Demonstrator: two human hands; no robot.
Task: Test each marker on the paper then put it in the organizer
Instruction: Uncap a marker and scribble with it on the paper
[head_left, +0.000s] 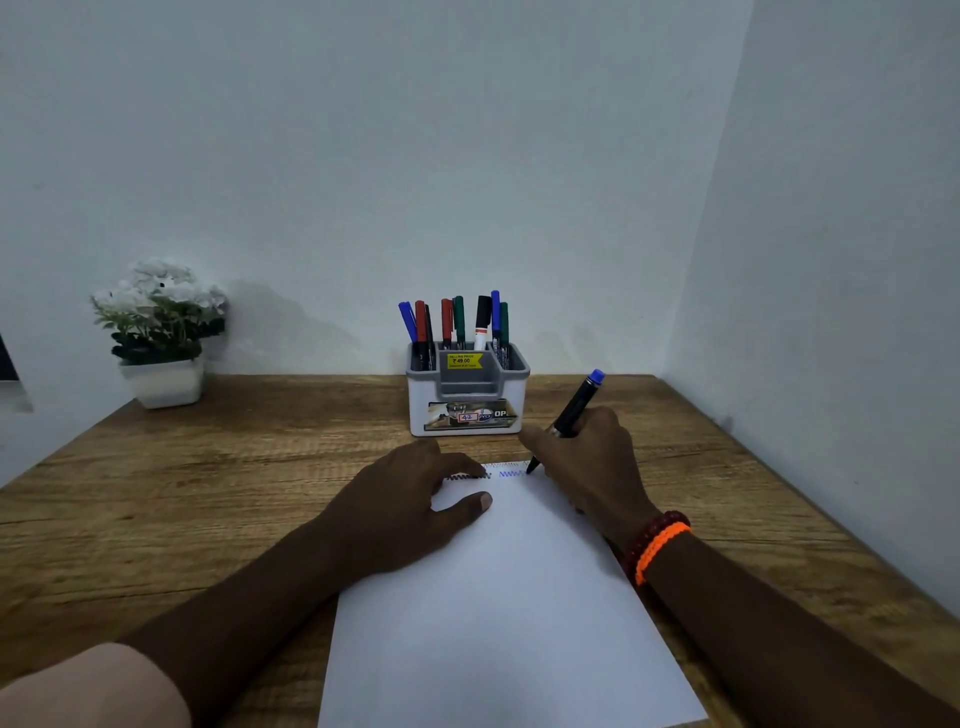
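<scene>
Marker (571, 408), black barrel, blue cap posted on the upper end: tilted, tip down on the far edge of the paper (498, 597), at the right end of a blue zigzag (511, 474). Right hand (587, 462): grip clenched round the marker's lower barrel, in a writing hold. Left hand (410, 499): grip released, fingers flat and spread, pressing the paper's far left corner to the desk (208, 493), partly covering a black scribble (467, 476). Step in hand, as judged: testing this marker, ink evidently flowing. Next move calls for lifting the tip, moving the cap onto the writing end, and reaching forward to the organizer (467, 395), just beyond the paper, where eight or so markers (457, 325) stand upright in its rear compartments. Also present: potted white flowers (161, 332), far left of the desk; bracelets (657, 545) on the right wrist.
</scene>
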